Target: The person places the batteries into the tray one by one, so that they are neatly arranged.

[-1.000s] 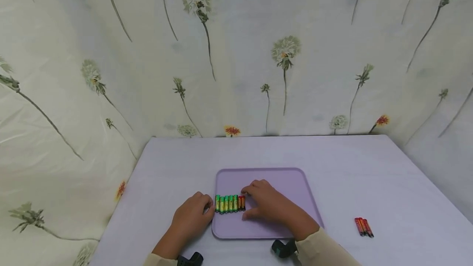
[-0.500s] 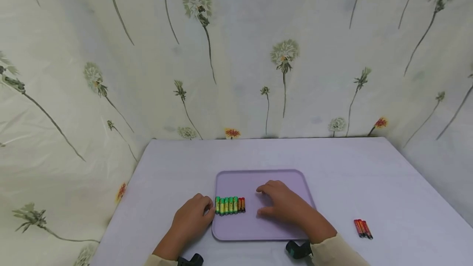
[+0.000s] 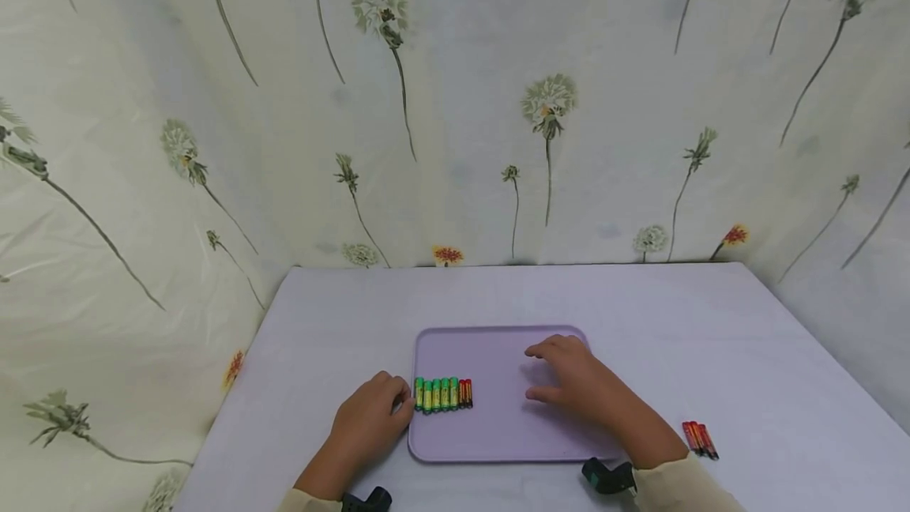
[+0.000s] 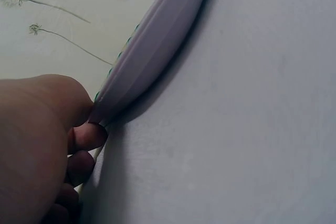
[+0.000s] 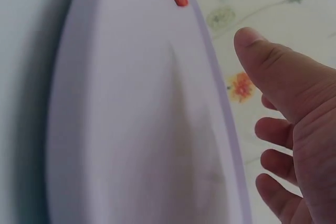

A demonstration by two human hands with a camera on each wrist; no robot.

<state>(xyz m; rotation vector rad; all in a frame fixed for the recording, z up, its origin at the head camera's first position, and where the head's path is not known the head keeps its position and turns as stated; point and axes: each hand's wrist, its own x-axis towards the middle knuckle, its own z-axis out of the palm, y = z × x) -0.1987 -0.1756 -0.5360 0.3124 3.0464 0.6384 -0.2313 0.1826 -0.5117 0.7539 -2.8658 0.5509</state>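
Note:
On the lilac tray (image 3: pixel 498 449), several green batteries (image 3: pixel 437 395) lie side by side in a row against the left rim. Two thinner red batteries (image 3: pixel 465 393) continue that row on its right. My left hand (image 3: pixel 373 415) is at the tray's left rim, fingers curled; in the left wrist view its thumb and forefinger pinch the rim. Over the right half of the tray hovers my right hand (image 3: pixel 579 382), thumb and fingers spread apart, holding nothing. In the right wrist view the same hand (image 5: pixel 294 119) is plainly away from the batteries.
More red batteries (image 3: pixel 700 439) lie close together on the white-covered table (image 3: pixel 355 299), right of the tray. A flower-printed cloth (image 3: pixel 455 117) hangs behind and at the sides of the table. Dark devices (image 3: pixel 607 476) sit at both wrists.
My right hand has drawn away from the right end of the battery row and moved right across the tray. The left hand and the batteries stay where they were.

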